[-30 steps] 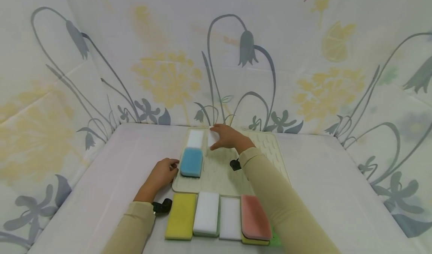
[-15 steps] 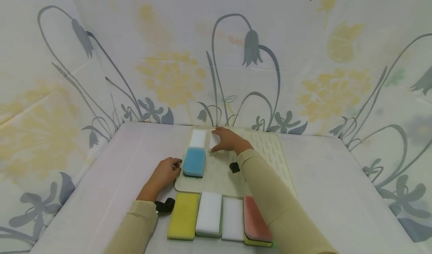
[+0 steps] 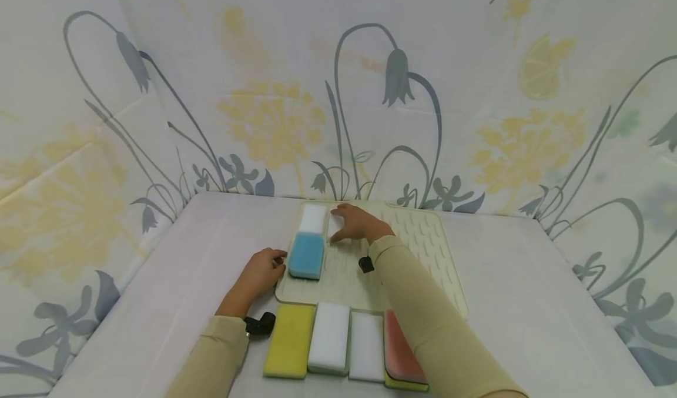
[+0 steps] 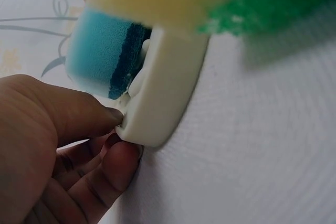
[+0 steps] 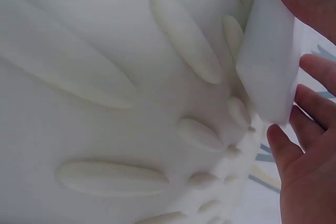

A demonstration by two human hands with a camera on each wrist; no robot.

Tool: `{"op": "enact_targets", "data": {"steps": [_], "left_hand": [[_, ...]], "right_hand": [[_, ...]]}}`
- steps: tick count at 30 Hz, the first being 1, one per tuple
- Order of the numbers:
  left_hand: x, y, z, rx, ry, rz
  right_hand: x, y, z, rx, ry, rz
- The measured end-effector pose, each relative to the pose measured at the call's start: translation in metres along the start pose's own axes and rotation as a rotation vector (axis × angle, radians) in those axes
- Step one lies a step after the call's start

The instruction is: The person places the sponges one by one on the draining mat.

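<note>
My right hand (image 3: 355, 221) holds a white sponge (image 5: 270, 51) at the back of a cream ridged drying mat (image 3: 359, 280), with the thumb on one side and fingers on the other. Left of it on the mat lies another white sponge (image 3: 313, 217). A blue sponge (image 3: 307, 255) with a dark scouring side down sits just in front of that one. At the mat's left edge, my left hand (image 3: 260, 273) pinches the rim, the thumb on top and fingertips below, as the left wrist view shows.
In front of the mat lie a yellow sponge (image 3: 289, 340), a white sponge with a green underside (image 3: 329, 336), a plain white sponge (image 3: 367, 346) and a pink sponge (image 3: 403, 351) on a yellow one. My right sleeve partly covers the pink one. Floral cloth (image 3: 275, 121) hangs behind.
My right hand has come slightly down and nearer with the white sponge. My left hand stays at the mat's edge. The head view has shifted a little.
</note>
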State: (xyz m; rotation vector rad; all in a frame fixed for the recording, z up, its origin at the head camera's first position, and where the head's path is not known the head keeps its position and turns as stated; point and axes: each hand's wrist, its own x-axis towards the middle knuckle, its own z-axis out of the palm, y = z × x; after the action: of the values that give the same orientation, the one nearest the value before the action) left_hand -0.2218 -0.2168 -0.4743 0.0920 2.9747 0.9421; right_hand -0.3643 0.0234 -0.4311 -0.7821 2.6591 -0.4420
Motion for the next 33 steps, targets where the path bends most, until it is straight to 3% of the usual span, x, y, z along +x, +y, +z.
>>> {"op": "enact_targets", "data": {"steps": [12,18,25,33], "left_hand": [[-0.004,0.005,0.000,-0.008,-0.007,-0.001],[-0.002,0.003,-0.001,-0.002,-0.002,-0.009],[-0.004,0.004,0.004,0.013,-0.018,-0.003],[-0.003,0.003,-0.002,0.023,-0.020,0.005]], "right_hand": [[-0.003,0.001,0.001,-0.010,-0.006,-0.005],[-0.007,-0.006,-0.009,-0.003,-0.026,-0.017],[-0.023,-0.007,-0.022,-0.052,-0.066,-0.025],[-0.039,-0.011,-0.037,-0.096,-0.073,-0.027]]}}
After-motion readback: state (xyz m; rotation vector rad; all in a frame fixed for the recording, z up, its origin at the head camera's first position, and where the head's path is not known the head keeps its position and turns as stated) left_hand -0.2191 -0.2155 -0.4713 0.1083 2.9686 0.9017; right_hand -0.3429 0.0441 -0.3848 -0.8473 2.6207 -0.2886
